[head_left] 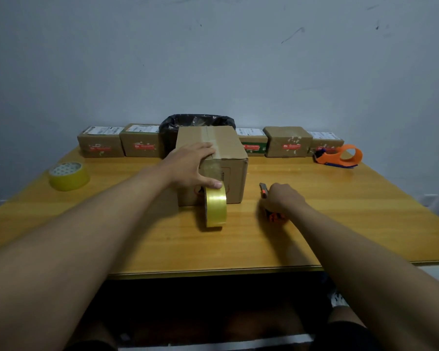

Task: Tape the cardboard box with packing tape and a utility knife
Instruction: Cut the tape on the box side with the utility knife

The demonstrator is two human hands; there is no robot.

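A brown cardboard box [235, 158] stands mid-table, a strip of clear tape running over its top seam and down its front face. My left hand [192, 164] lies flat on the box's left top edge, thumb pressing on the tape at the front. A yellowish tape roll [215, 207] stands on edge against the box's front, still joined to that strip. To the right, my right hand [280, 197] is closed around an orange and grey utility knife [264, 190] resting on the table; its tip pokes out past my fingers and its tail shows below my wrist.
A second yellow tape roll [69, 176] lies flat at the left. An orange tape dispenser [340, 157] sits at the far right. Several small cardboard boxes [100, 144] line the wall, with a black-lined bin [197, 121] behind the main box. The wooden table [340, 224] ends near my body.
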